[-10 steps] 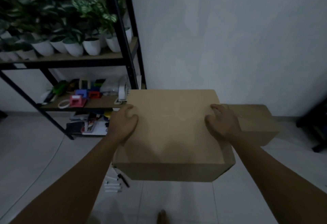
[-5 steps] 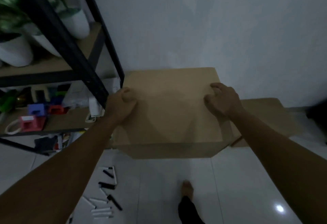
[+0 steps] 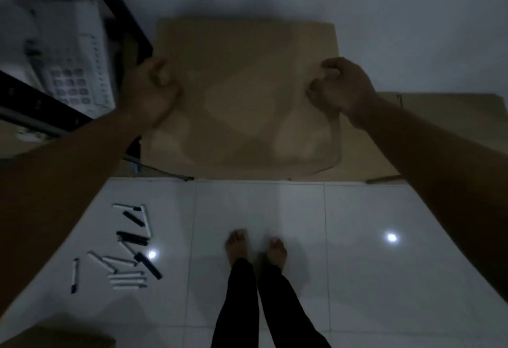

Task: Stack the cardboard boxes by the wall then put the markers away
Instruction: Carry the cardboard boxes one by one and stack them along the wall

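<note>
A large brown cardboard box (image 3: 242,92) sits low against the white wall, seen from above. My left hand (image 3: 154,92) grips its left edge and my right hand (image 3: 338,86) grips its right edge, fingers curled over the top. A second, lower cardboard box (image 3: 445,122) lies to its right by the wall, partly hidden by my right arm. Several black and white markers (image 3: 129,248) lie scattered on the white tile floor at the lower left.
A black metal shelf rack (image 3: 121,18) stands at the left, with a white desk telephone (image 3: 74,67) on its lower shelf. My bare feet (image 3: 255,248) stand on the tiles just before the box. A corner of another cardboard piece (image 3: 60,338) shows at the bottom left.
The box has gone down and toward the wall with both hands on it. My view has tilted downward, so the plants are gone and my feet and the markers show.
</note>
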